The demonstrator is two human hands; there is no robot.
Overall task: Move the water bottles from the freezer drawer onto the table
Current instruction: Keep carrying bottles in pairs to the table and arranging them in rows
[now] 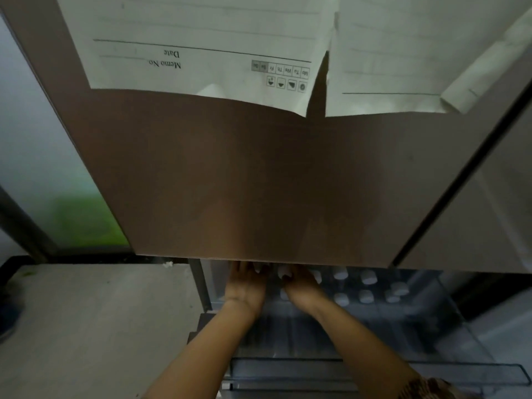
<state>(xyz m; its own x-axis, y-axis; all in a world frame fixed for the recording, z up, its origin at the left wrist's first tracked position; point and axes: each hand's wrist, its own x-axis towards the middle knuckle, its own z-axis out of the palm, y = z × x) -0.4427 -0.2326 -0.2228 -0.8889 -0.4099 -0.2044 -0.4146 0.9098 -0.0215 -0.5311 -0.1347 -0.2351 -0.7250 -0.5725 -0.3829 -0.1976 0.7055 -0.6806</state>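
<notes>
Both hands are down in the open drawer [374, 370], reaching to its back-left corner, prob bc that's the nearest cluster to start on. The left hand [244, 285] and right hand [302, 286] sit side by side, nearly touching, w/ white caps poking out around the fingers. The fingertips run under the bottom edge of the door [259, 168] and it's blurry there, so I can't tell if either hand is gripping anything or just lying flat on the caps. The bottles [365, 296] are all in the drawer, standing upright in rows w/ caps up, more of them off to the right of the hands. None is on the table yet afaict, so this looks like the early part of the job. Standing them like that makes sense, you grab by the neck and lift straight up. The drawer is clear plastic and pulled well out under the brown door. Two memo sheets [201, 53] hang on the door, seen upside down from this angle. Left of the fridge there's a grey top [86, 326], prob the table they're headed for, close by. Behind it is frosted glass [43, 168] w/ a green blur. Lighting's dim overall.
</notes>
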